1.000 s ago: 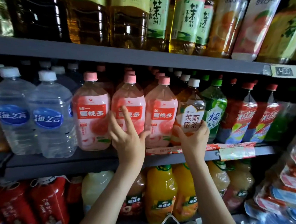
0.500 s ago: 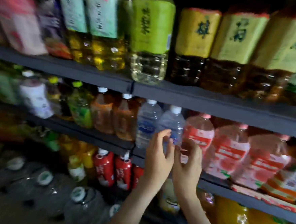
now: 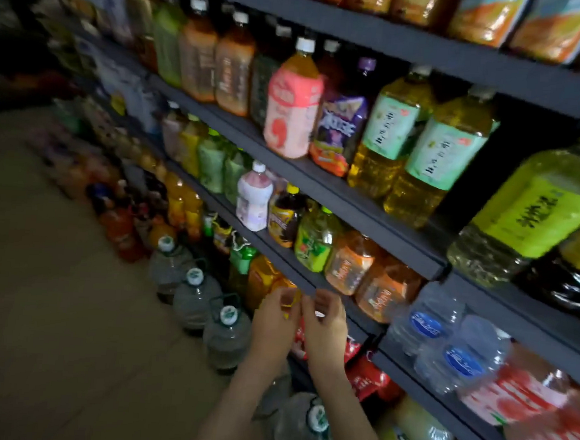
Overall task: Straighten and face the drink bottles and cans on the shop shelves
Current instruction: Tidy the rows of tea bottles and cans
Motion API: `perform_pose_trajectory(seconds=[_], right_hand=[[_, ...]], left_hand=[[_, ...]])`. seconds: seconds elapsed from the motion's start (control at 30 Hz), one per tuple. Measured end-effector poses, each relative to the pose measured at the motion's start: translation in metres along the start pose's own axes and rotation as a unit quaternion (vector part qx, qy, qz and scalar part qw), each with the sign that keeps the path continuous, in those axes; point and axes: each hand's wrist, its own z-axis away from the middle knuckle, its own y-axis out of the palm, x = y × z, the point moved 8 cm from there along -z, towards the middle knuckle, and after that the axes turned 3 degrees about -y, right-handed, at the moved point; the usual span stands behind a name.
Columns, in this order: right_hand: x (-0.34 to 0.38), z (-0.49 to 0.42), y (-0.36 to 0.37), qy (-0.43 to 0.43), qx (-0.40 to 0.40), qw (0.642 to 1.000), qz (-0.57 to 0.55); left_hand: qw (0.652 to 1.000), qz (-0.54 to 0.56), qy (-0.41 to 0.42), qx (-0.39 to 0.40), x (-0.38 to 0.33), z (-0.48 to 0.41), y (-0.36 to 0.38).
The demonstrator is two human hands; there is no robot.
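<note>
Inspector: What stands on the upper shelf point(image 3: 368, 208)?
Clerk: A pink-label bottle point(image 3: 291, 106) stands upright at the front edge, with a purple-label bottle point(image 3: 339, 127) just beside it on the right. Next come two tea bottles point(image 3: 387, 130) with pale green labels facing outward.
Inspector: And one level down?
Clerk: A white-and-pink bottle point(image 3: 253, 196) stands at the front. Two orange-label bottles point(image 3: 347, 265) stand side by side. Two clear water bottles point(image 3: 429, 322) with blue labels occupy the next bay.

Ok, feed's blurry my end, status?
Left hand, right hand loosely curled, holding nothing. Orange-label bottles just above, untouched. Nothing in the way.
</note>
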Motion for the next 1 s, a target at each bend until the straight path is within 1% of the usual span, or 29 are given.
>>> perform_pose_trajectory(seconds=[0.1,0.27,0.37,0.57,0.7,0.83,0.9,1.0], right_hand=[[0.035,0.002,0.028,0.006,0.015,1.0,0.017],[0.087,0.0,0.072,0.039,0.013,0.999,0.03],[0.121,-0.001,0.104,0.056,0.017,0.997,0.046],[0.182,-0.005,0.169,0.07,0.049,0.995,0.053],[0.207,-0.022,0.206,0.069,0.082,0.992,0.07],[0.21,-0.045,0.243,0.072,0.113,0.987,0.089],[0.209,-0.057,0.264,0.076,0.125,0.983,0.109],[0.219,-0.082,0.305,0.074,0.154,0.977,0.128]], left_hand=[[0.999,0.013,-0.048,-0.018,-0.006,-0.008,-0.049],[0.996,0.02,-0.083,-0.036,-0.023,-0.028,-0.123],[0.992,0.032,-0.117,-0.029,-0.029,-0.038,-0.163],[0.993,-0.033,-0.116,0.003,-0.057,-0.071,-0.227],[0.993,-0.052,-0.109,0.005,-0.065,-0.098,-0.253],[0.986,-0.07,-0.149,0.021,-0.057,-0.137,-0.272],[0.981,-0.103,-0.159,0.038,-0.05,-0.16,-0.282],[0.976,-0.116,-0.174,0.055,-0.047,-0.202,-0.304]])
